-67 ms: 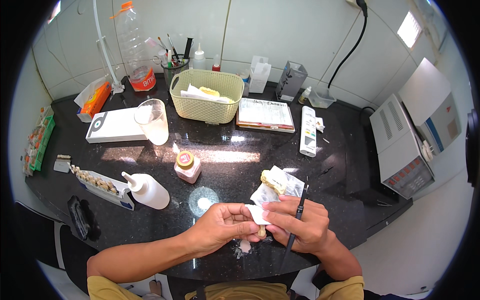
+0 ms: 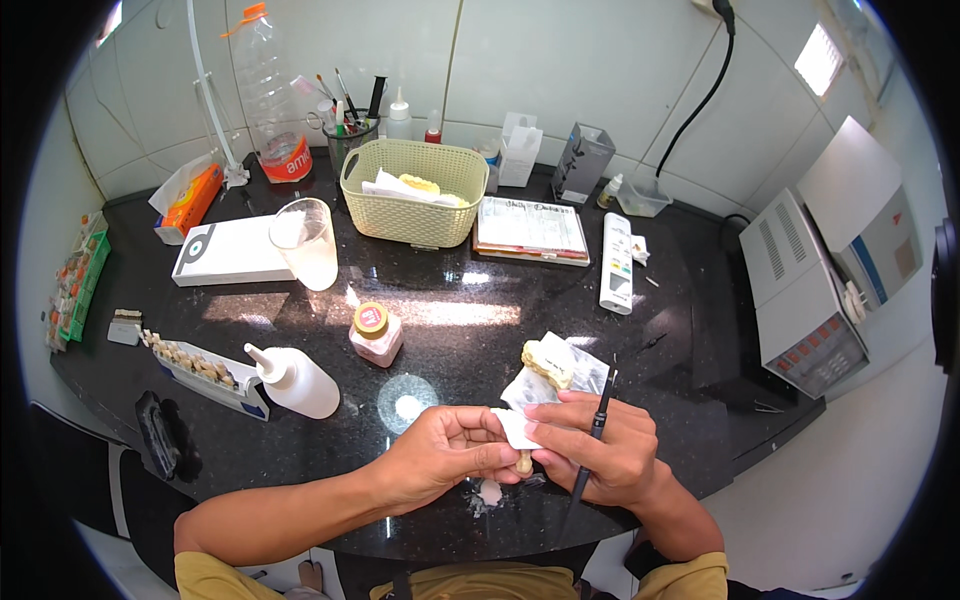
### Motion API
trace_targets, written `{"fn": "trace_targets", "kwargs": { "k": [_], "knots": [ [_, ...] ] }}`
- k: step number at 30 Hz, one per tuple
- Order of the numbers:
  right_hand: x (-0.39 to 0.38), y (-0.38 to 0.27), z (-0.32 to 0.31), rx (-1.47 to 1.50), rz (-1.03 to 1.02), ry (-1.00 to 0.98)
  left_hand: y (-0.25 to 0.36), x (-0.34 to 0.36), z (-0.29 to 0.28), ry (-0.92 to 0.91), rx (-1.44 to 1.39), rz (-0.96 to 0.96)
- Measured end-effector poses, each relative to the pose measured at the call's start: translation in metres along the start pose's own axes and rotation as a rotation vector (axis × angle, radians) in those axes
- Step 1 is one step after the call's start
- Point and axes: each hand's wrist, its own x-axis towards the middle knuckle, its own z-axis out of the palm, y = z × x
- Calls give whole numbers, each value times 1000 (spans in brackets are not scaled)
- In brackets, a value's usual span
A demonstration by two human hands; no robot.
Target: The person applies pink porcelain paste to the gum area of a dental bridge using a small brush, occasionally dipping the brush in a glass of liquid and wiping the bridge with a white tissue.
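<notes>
My left hand pinches a small tan piece partly wrapped by a white tissue, over the counter's front part. My right hand grips a slim black pen-like tool and presses the tissue with its fingers. Just beyond my fingers lie a yellowish cast and crumpled clear and white wrappings. A small pile of white powder sits below my hands.
Nearby stand a white squeeze bottle, a pink jar, a holder of tan pieces and a cup. At the back are a basket and notebooks. A boxy white machine occupies the right end.
</notes>
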Motion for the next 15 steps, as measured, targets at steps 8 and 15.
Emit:
{"fn": "trace_targets", "kwargs": {
  "k": [8,15],
  "knots": [
    [2,3,-4,-92,162,189,1,-1,3,3,8,69],
    [0,29,-19,-245,337,313,1,-1,2,25,87,110]
  ]
}}
